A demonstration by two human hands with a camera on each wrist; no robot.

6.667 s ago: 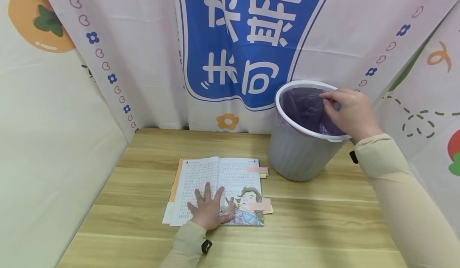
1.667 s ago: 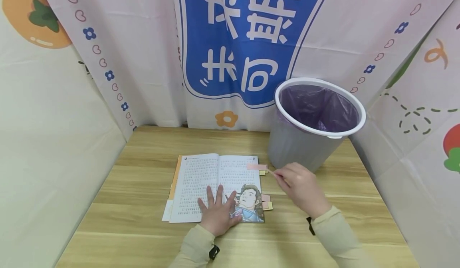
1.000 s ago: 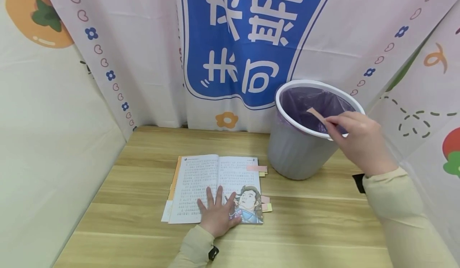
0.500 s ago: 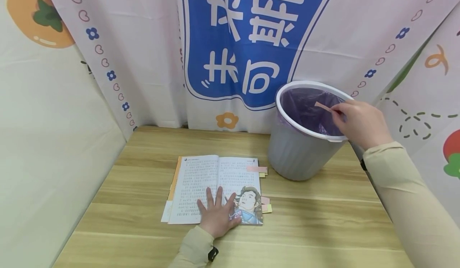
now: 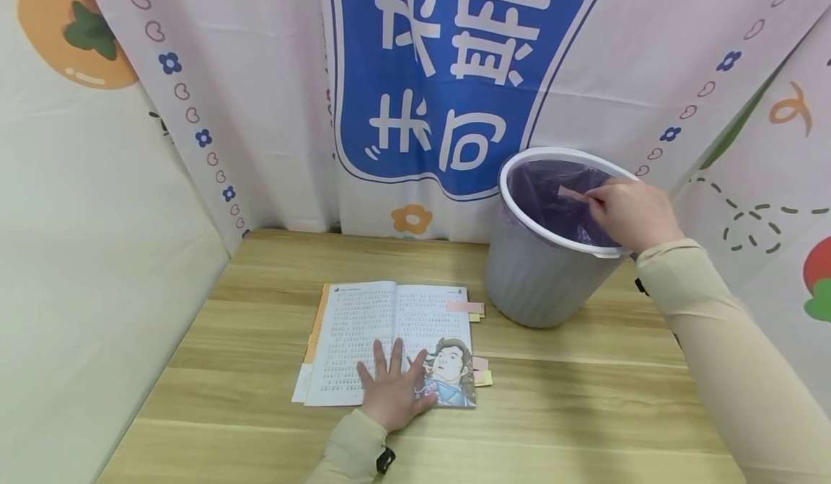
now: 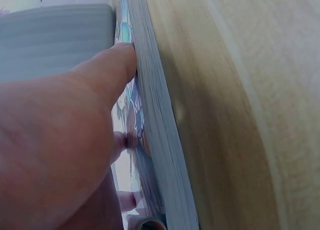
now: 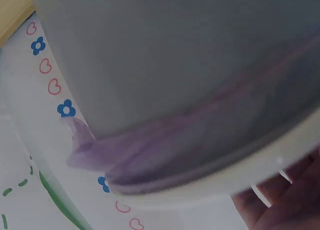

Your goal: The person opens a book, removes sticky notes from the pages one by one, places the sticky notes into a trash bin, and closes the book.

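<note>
The right hand [image 5: 632,213] pinches a pink strip [image 5: 571,193] between thumb and fingertips, the strip's free end pointing away to the left of the fingers. Directly beneath the hand is the mouth of a grey bin [image 5: 545,289] with a white rim; whether the strip dips below that rim is hard to tell. A purple liner [image 5: 535,188] lines the bin under the fingers and folds over its edge.

Well to the left of this hand and nearer the person, the left hand [image 5: 392,390] rests with fingers spread on a book [image 5: 357,318] lying spread flat, its thumb along the near edge. Just right of the left hand, on the page, is a printed figure [image 5: 448,368]; beyond it, pink tabs [image 5: 464,306] and yellow tabs [image 5: 484,378] jut from the book's right side. Under both hands lies a wood-grain table [image 5: 552,405]; past them hangs a printed curtain [image 5: 279,145].
</note>
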